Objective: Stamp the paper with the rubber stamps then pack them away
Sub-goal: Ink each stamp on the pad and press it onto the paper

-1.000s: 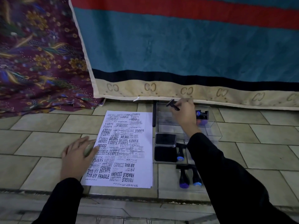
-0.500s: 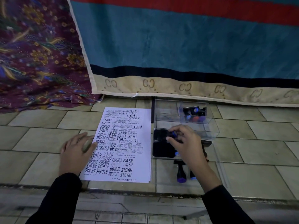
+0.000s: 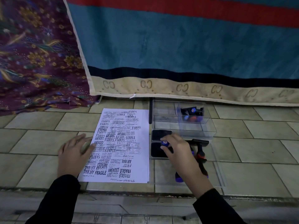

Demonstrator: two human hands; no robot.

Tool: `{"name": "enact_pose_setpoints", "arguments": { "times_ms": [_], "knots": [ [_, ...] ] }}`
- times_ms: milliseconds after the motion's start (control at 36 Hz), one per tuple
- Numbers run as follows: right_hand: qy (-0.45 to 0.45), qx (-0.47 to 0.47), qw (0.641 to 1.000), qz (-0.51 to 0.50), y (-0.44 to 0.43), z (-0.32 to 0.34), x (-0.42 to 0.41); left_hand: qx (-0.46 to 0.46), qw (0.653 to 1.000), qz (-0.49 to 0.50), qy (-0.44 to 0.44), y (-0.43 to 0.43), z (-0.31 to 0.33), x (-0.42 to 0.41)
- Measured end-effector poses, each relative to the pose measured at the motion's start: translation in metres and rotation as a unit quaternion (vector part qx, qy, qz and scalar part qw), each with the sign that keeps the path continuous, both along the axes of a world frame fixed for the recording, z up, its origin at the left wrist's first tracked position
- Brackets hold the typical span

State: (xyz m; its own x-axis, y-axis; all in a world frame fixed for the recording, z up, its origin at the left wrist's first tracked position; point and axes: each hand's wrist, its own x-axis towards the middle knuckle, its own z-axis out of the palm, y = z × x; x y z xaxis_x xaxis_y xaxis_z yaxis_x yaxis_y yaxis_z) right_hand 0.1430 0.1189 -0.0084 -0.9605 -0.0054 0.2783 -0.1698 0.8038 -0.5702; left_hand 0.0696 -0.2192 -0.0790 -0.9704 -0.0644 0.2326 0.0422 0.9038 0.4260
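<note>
Just beside paper (image 3: 123, 143) edge, ink pad (image 3: 157, 152)

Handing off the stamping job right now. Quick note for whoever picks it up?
Left hand: flat, pressing on the left edge of the paper.
Right hand: gripping a blue-topped stamp at the open ink pad.
The clear box behind the pad holds a few packed stamps. Loose stamps lie on the tiles to the right of the pad.
Done: the paper is densely stamped and some stamps are boxed.
Left: probably use or put away the held stamp, box the loose ones and close the pad.
</note>
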Motion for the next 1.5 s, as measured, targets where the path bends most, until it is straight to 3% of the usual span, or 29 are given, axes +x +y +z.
{"name": "enact_pose_setpoints", "arguments": {
  "times_ms": [500,861,1028,1194,1500],
  "knots": [
    [0.007,0.01,1.0,-0.005,-0.004,-0.001,0.003,0.004,1.0,0.001,-0.001,-0.004,-0.007,-0.003],
    [0.021,-0.035,0.999,-0.018,-0.004,-0.001,0.005,0.014,1.0,-0.004,-0.001,-0.006,-0.009,-0.003],
    [0.08,-0.116,0.99,-0.013,-0.012,0.007,0.018,0.016,1.0,-0.003,-0.001,-0.006,-0.01,-0.003],
    [0.022,-0.166,0.982,0.087,-0.041,0.001,0.034,0.014,1.0,-0.003,-0.003,-0.007,-0.011,-0.004],
    [-0.035,-0.096,0.986,0.129,-0.06,-0.017,0.045,0.01,1.0,0.004,0.0,-0.001,-0.002,-0.001]
  ]
}}
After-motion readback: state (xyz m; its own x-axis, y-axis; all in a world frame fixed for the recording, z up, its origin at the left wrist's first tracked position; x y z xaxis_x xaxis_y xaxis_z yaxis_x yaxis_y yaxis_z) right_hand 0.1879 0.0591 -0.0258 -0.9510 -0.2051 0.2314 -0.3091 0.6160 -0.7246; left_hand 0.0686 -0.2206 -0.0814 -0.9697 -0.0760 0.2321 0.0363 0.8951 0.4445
